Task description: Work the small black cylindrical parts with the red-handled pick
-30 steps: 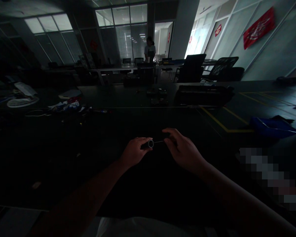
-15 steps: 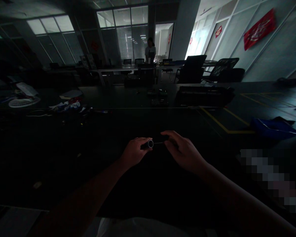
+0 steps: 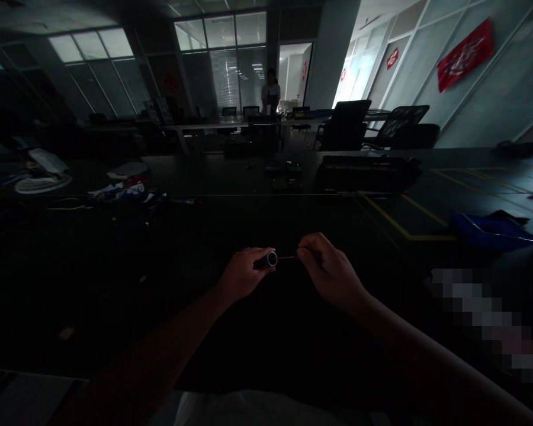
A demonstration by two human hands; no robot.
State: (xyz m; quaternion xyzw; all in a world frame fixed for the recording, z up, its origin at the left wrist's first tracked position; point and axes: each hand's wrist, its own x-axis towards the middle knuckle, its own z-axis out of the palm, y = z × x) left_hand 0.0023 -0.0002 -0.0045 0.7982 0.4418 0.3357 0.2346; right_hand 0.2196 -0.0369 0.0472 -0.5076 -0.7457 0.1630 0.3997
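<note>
My left hand (image 3: 242,274) is closed around a small dark cylinder (image 3: 270,259) whose round end, rimmed by a pale ring, faces me. It looks like a small flashlight, but the dark hides its exact kind. From beside that ring a thin, shiny rod (image 3: 286,258) runs level to the right, reaching the fingertips of my right hand (image 3: 326,266). There the thumb and index finger are pinched together at the rod's far end. Whatever else sits inside the right fingers is hidden. Both hands are held over the dark table (image 3: 231,225).
A long black object (image 3: 368,173) lies at the table's far right side, near small dark items (image 3: 286,167). Cloth and clutter (image 3: 131,188) lie left, beside a white round object (image 3: 43,183). A blue bag-like object (image 3: 493,229) is at right. A person (image 3: 270,93) stands far back.
My right hand's fingers, earlier apart with the index stretched out, have closed into a pinch at the rod's end. The left hand and the cylinder have hardly moved.
</note>
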